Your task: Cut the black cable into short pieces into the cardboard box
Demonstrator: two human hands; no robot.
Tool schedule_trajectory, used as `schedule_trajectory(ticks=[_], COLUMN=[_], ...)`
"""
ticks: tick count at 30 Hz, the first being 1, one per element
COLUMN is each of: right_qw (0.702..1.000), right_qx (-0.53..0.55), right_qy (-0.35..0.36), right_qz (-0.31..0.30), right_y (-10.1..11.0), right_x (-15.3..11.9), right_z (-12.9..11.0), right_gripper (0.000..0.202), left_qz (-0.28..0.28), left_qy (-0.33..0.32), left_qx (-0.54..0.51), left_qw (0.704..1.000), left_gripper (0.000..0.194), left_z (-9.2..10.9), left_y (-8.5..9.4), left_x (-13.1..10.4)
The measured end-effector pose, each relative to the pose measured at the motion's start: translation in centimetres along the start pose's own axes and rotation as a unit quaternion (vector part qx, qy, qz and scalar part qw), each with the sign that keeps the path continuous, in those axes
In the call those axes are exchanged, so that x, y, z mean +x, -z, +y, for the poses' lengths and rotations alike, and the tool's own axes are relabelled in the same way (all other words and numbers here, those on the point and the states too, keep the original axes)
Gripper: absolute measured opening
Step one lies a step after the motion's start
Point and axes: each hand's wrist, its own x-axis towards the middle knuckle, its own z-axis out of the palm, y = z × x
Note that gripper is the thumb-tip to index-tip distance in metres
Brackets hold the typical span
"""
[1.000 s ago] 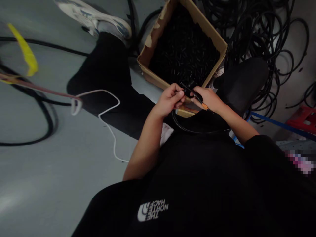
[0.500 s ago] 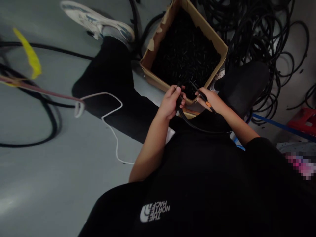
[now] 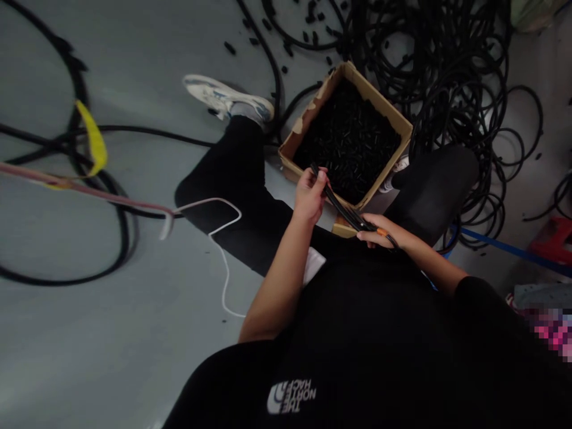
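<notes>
Between the thumb and fingers of my left hand [image 3: 310, 192], closed, is one end of a length of black hose [image 3: 336, 204]. It slants down to the right toward my right hand [image 3: 379, 231]. That hand is closed around a black hand tool with an orange part [image 3: 383, 232]; its working end lies along the hose and cannot be made out clearly. Just beyond both hands stands an open cardboard box [image 3: 384, 89] filled with short black pieces [image 3: 348, 140]. Both hands are near its front edge, above my lap.
Tangled black hose [image 3: 456, 89] lies right of the box. Short black pieces [image 3: 311, 37] are scattered on the floor behind it. At left are more black hose loops [image 3: 127, 250], a pinkish rod [image 3: 84, 189], a yellow strip [image 3: 95, 140] and a white cord [image 3: 227, 271]. A red object [image 3: 554, 241] sits at right.
My right hand has moved down and away from the box with the tool, now beside the hose. More hose shows between my hands. The view has shifted, showing more floor behind the box.
</notes>
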Motion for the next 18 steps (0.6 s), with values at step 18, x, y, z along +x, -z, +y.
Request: schedule_trajectory(ticks=[18], right_qw=[0.944], right_qx=[-0.29], right_qy=[0.152], right_qz=[0.025], right_y=[-4.0], right_x=[7.1], right_z=[-0.7], right_gripper=[0.029], left_qz=[-0.251], left_qy=[0.106], left_qx=[0.705], left_qw=[0.654], left_gripper=[0.05], left_z=[7.1], left_y=[6.9], left_x=[-14.7])
